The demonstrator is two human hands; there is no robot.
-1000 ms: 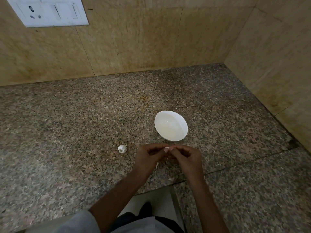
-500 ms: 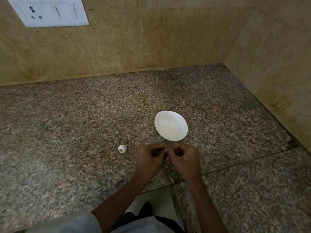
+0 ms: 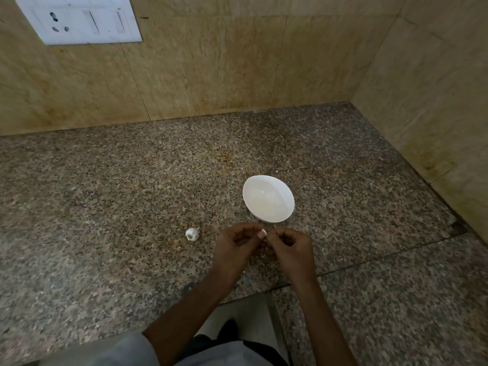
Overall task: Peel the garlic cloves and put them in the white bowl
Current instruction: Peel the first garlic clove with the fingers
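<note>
1. Both of your hands stayed together above the near part of the desk point(image 3: 105, 207). Your left hand point(image 3: 236, 247) and right hand point(image 3: 289, 250) met at the fingertips and pinched a small pale piece. I took it for a garlic clove point(image 3: 262, 233), though it was too small to be sure.
2. Little changed over the last second. Your hands drew slightly tighter together, with fingers curled in. The white bowl point(image 3: 268, 200) and the garlic bulb point(image 3: 192, 234) did not move.
3. From that I judged you were still working the skin loose. The bowl, just beyond your fingertips, held nothing, so no clove had gone in yet.
4. The bulb sat on the desk to the left of your left hand, apart from both hand and bowl.
5. The desk was speckled granite, with a rusty stain beyond the bowl and a seam running off to the right. It ended in a corner of beige stone wall tiles point(image 3: 237, 62), and a white switch plate point(image 3: 79, 21) was high on the left.
</note>
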